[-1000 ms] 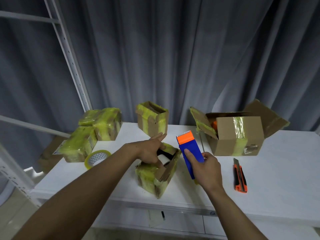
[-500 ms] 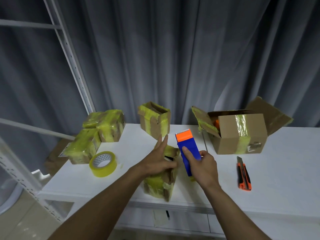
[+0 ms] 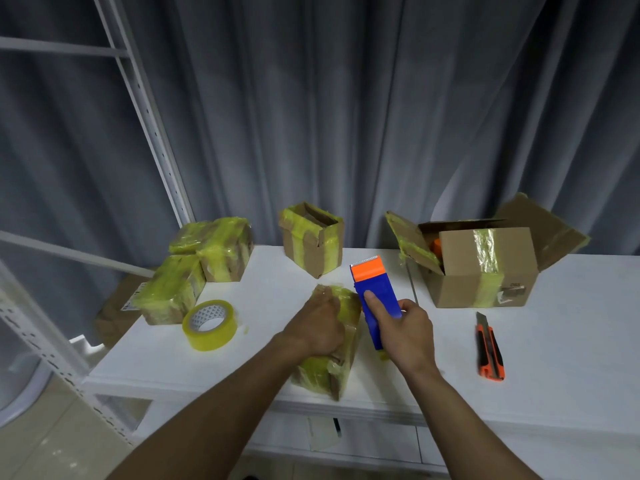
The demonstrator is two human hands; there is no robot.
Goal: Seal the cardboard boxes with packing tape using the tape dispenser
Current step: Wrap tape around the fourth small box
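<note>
A person's left hand (image 3: 318, 327) lies on a small cardboard box wrapped in yellow tape (image 3: 332, 374) near the front of a white table (image 3: 571, 358), fingers curled over its top. The right hand (image 3: 410, 336), just right of the box, grips a blue tape dispenser with an orange cutter end (image 3: 372, 289), thumb along its face. The dispenser's long axis runs near to far, cutter end pointing away.

Six boxes are on the table: this one, three taped boxes (image 3: 225, 249) far left, one small open-topped box (image 3: 311, 242) and one large open box (image 3: 485, 271) far right. There is also one yellow tape roll (image 3: 209, 325) and one orange utility knife (image 3: 489, 348).
</note>
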